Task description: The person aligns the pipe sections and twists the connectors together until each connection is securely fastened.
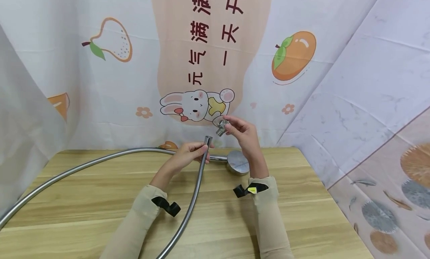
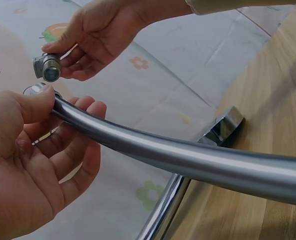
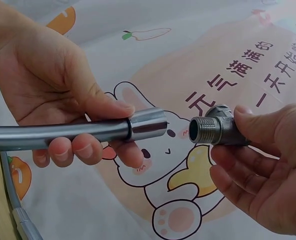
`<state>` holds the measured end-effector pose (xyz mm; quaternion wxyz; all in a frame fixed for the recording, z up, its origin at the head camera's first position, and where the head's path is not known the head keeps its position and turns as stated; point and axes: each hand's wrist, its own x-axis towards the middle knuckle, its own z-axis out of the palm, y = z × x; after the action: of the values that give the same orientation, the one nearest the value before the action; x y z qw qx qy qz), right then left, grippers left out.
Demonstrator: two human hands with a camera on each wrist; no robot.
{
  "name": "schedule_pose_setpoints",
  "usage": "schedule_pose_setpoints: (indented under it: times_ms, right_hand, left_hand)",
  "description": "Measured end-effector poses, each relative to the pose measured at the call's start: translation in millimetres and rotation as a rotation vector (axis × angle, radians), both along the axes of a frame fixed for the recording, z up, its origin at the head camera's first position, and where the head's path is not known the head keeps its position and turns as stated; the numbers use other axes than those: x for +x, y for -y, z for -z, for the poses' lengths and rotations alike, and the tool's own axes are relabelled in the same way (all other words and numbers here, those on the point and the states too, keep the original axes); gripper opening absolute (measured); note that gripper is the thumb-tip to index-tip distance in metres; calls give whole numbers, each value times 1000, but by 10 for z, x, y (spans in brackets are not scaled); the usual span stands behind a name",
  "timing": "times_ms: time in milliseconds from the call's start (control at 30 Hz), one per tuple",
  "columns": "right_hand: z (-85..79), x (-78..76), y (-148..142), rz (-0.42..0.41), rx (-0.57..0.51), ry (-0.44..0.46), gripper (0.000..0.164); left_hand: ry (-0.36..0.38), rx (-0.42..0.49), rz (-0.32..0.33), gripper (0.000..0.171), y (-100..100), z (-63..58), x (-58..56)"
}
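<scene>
My left hand [image 1: 186,154] grips a silver shower hose [image 1: 195,193] just below its metal end nut [image 3: 148,124], thumb on one side and fingertips on the other. Between thumb and fingers, my right hand [image 1: 244,136] pinches a small chrome angle valve [image 3: 219,128]. Its threaded outlet points at the nut, and a short gap separates the two in the right wrist view. Behind the left hand a shower head [image 1: 238,162] lies on the table, its handle [image 2: 164,207] partly hidden by that hand.
The hose's other stretch [image 1: 84,165] curves over the left part of the wooden table [image 1: 302,214] and out of view. A printed curtain [image 1: 127,80] hangs behind the table's far edge, with another patterned cloth [image 1: 379,169] at the right.
</scene>
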<state>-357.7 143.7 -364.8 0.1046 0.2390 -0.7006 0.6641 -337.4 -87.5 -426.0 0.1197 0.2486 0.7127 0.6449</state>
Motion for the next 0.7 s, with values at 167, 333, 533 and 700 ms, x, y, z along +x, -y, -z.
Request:
schedule_pose_setpoints:
  times_ms: [167,333,533,700]
  right_hand:
    - [-7,2,0,-24,25,-24,33]
    - [-14,1,7,-61,29,-30,32]
    - [-15,18,10,-105,29,-41,30]
    - [-9,22,17,-114,39,-32,31]
  left_hand:
    - [-38,-20,-17,37,-19,-8,16]
    - [-72,-15,-14,34,-45,-13,27]
    - [-104,-39,-9,34,-84,-12,33]
    - [-109,-40,1,35,-105,0,26]
